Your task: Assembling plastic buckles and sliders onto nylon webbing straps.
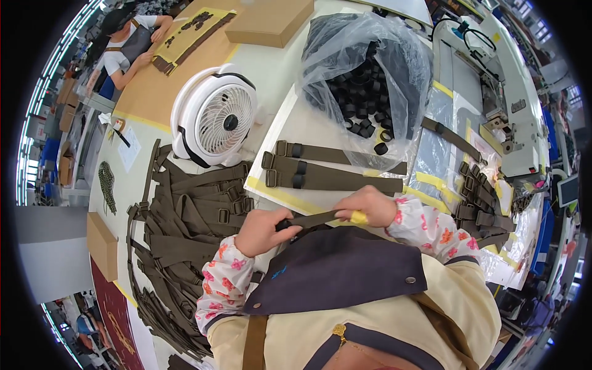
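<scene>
An olive-brown strap point(314, 218) is stretched between my hands in front of my dark apron. My left hand point(264, 232) is closed round its left end, where a small black piece, probably a loop, shows by the thumb. With a pinch, my right hand point(371, 208) grips the other end; something yellow is wrapped round one of its fingers. Just beyond my hands, olive straps point(345, 179) with metal buckles and black loops lie side by side on a white board point(271, 192). Behind them, a clear plastic bag point(314, 68) holds many black loops point(364, 92), some near its mouth.
A large heap of olive straps point(179, 246) lies to my left, with a white fan point(216, 117) behind it. At right stand a sewing-type machine point(518, 105) and more buckled straps point(478, 191). Cardboard boxes point(268, 21) and another person point(126, 46) are farther off.
</scene>
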`<act>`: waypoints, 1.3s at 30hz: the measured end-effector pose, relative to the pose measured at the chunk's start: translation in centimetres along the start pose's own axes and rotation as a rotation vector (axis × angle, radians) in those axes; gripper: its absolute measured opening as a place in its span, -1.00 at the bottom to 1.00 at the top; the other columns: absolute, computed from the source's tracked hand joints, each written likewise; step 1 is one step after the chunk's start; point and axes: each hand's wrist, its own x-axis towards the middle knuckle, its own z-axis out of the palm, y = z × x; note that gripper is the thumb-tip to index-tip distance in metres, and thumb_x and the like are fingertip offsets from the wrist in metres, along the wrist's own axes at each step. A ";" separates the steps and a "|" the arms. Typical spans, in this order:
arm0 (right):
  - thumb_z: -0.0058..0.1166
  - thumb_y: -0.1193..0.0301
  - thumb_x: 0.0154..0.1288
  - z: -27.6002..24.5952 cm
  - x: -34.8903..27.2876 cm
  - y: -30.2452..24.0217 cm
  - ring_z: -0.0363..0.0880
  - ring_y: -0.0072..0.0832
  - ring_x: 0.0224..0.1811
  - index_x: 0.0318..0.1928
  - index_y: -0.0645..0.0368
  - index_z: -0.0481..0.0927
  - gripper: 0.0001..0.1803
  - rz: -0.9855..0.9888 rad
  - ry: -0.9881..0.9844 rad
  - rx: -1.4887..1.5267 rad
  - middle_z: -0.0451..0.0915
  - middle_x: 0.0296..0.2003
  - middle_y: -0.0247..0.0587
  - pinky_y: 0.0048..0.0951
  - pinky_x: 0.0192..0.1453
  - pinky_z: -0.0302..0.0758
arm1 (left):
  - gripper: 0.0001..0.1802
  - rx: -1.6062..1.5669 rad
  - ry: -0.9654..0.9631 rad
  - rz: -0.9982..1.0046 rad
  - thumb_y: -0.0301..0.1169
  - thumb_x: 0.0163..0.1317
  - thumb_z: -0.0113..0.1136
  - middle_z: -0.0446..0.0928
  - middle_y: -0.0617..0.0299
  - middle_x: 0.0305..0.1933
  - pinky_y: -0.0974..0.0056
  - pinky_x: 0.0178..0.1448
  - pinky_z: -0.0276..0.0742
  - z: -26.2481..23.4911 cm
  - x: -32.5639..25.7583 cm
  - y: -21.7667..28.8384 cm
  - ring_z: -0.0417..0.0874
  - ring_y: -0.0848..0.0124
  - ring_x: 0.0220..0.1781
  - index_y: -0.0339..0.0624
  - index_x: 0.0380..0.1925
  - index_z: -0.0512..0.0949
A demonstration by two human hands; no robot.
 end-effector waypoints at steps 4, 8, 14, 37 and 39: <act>0.14 0.44 0.04 -5.5 -6.5 1.6 0.54 -0.18 -0.51 -0.36 0.26 0.57 -0.84 0.169 0.246 -0.327 0.54 -0.57 -0.07 -0.34 -0.43 0.45 | -0.78 0.200 0.048 -0.004 -0.25 -0.04 0.26 0.47 0.16 -0.66 0.25 -0.53 0.40 -1.1 0.8 -1.3 0.52 0.21 -0.62 -0.12 -0.46 0.51; 0.19 0.42 0.00 -7.6 -9.0 0.8 0.55 -0.18 -0.47 -0.35 0.26 0.56 -0.80 0.316 0.196 -0.483 0.56 -0.52 -0.07 -0.35 -0.39 0.47 | -0.80 0.581 0.265 0.193 -0.33 -0.03 0.20 0.55 0.24 -0.27 0.36 -0.38 0.43 1.5 4.8 -1.3 0.57 0.36 -0.38 -0.07 -0.35 0.52; 0.21 0.37 -0.01 -7.3 -2.1 -1.3 0.52 -0.20 -0.42 -0.36 0.25 0.53 -0.76 0.022 0.405 -0.469 0.55 -0.44 -0.10 -0.35 -0.32 0.47 | -0.47 0.678 0.327 0.126 -0.14 0.03 0.14 0.27 0.19 0.19 -0.10 0.15 0.17 8.5 8.9 -3.6 0.33 0.10 0.13 0.01 0.05 0.39; 0.01 0.64 0.05 -3.4 0.4 -1.1 0.54 -0.60 -0.49 -0.35 0.27 0.50 -0.89 0.196 0.196 0.317 0.52 -0.55 -0.26 -0.59 -0.40 0.43 | -0.77 -0.991 0.304 -0.043 -0.41 0.26 -0.04 0.54 0.23 -0.27 0.45 -0.18 0.44 5.8 4.4 3.2 0.53 0.55 -0.25 -0.31 -0.15 0.46; -0.01 0.64 0.04 -2.8 0.9 -1.9 0.55 -0.58 -0.48 -0.36 0.28 0.49 -0.89 0.183 0.189 0.336 0.52 -0.55 -0.26 -0.57 -0.38 0.45 | -0.74 -1.021 0.302 -0.059 -0.39 0.27 -0.05 0.51 0.24 -0.27 0.43 -0.16 0.43 5.6 4.2 3.6 0.51 0.54 -0.28 -0.31 -0.12 0.43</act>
